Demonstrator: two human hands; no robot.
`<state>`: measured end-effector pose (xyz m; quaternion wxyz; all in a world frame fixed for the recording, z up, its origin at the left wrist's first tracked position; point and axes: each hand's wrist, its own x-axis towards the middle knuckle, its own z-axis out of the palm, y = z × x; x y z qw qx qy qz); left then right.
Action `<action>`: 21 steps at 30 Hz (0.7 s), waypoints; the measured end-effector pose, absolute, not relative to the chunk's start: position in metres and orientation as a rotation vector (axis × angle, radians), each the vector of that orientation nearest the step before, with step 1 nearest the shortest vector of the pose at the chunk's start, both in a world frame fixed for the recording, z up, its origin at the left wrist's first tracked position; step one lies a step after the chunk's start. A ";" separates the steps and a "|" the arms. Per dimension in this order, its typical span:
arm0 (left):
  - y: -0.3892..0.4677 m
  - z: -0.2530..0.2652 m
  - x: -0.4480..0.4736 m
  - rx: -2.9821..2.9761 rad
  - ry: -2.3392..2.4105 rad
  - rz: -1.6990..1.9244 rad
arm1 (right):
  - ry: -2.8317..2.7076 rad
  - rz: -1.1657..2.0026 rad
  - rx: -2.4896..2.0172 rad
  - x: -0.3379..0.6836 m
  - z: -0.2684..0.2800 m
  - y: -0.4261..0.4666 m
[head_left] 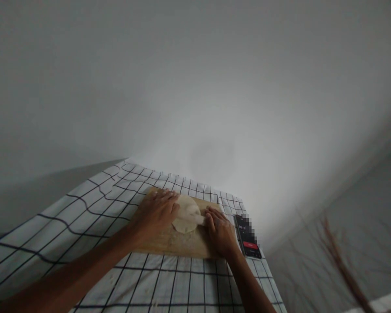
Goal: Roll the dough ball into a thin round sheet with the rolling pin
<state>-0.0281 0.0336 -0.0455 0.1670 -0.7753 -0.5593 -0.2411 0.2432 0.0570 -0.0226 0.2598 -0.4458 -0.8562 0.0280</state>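
A flat round of dough (184, 202) lies on a wooden board (172, 247). Across it runs a pale rolling pin (195, 218), slightly blurred. My left hand (162, 209) is closed over the pin's left end, which the palm hides. At the other end, my right hand (219, 228) has its fingers bent over the pin. Dough shows between the two hands, with its left edge partly behind my left hand. Traces of flour or dough mark the board in front of the round.
A checked white cloth (163, 278) covers the table under the board. Right of the board lies a phone (249, 241) with a lit screen. A pale wall (195, 108) rises behind the table. Brown bristly twigs (339, 256) stand at the lower right.
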 end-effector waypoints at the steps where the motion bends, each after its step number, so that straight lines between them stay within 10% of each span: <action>1: 0.034 -0.046 -0.027 -2.199 -1.615 -0.713 | -2.318 0.077 -1.198 0.244 -0.024 0.050; 21: 0.028 -0.041 -0.027 -2.177 -1.701 -0.832 | -2.377 -0.126 -1.489 0.236 0.015 0.089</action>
